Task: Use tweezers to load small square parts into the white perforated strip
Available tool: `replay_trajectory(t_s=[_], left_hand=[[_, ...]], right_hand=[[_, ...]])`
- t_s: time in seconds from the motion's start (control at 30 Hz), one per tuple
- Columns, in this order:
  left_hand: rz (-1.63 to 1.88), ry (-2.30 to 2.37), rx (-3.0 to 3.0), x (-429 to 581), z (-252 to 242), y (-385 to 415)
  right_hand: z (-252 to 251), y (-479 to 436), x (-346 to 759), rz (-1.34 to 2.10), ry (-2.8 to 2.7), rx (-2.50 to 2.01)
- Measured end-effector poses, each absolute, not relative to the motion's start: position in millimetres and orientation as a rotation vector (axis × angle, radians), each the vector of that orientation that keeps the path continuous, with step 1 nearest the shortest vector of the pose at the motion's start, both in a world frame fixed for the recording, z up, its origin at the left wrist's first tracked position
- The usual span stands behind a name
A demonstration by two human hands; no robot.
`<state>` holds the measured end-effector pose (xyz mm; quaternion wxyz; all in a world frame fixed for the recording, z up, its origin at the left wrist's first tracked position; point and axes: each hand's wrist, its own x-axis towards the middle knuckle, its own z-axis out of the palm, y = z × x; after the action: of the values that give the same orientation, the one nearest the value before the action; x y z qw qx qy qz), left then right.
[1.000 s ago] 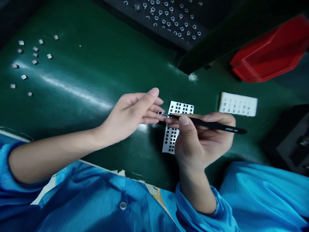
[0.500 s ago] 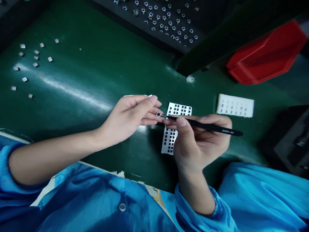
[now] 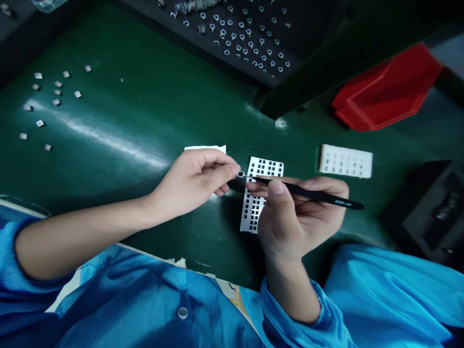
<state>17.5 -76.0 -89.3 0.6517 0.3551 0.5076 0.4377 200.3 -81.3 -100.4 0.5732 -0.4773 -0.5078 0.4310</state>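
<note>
My right hand (image 3: 297, 217) pinches black tweezers (image 3: 308, 191), and a small square black-and-white component (image 3: 241, 174) sits at their tip. That tip lies just off the fingertips of my left hand (image 3: 192, 183), whose fingers curl inward and hold nothing I can see. Under my right hand lies a white perforated sheet (image 3: 261, 193) with rows of black square windows, partly hidden by that hand. A white paper (image 3: 205, 149) pokes out from beneath my left hand. A second white strip (image 3: 346, 161) with dark marks lies to the right.
Several small pale components (image 3: 54, 96) lie scattered on the green mat (image 3: 119, 92). A dark tray (image 3: 232, 38) holding several small white frames sits at the top. Beyond it are a red plastic bin (image 3: 384, 89) and, at right, a dark box (image 3: 424, 208).
My left fingers have curled inward, and more white paper shows beneath that hand. The tweezers still hold the component. The whole scene has shifted slightly in view, with the red bin moving left and down.
</note>
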Motion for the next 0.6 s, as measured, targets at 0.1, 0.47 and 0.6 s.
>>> replay_trajectory(t_s=[0.1,0.47,0.6], left_hand=[[0.959,1.116,0.819,18,-90,-78],[0.977,1.075,0.888,10,-93,-82],[0.949,1.047,0.883,8,-95,-84]], right_hand=[[-100,-82,199,1.014,-1.172,-1.075],[-97,-77,203,1.036,-1.142,-1.01],[-97,-73,206,1.029,-1.063,-0.966]])
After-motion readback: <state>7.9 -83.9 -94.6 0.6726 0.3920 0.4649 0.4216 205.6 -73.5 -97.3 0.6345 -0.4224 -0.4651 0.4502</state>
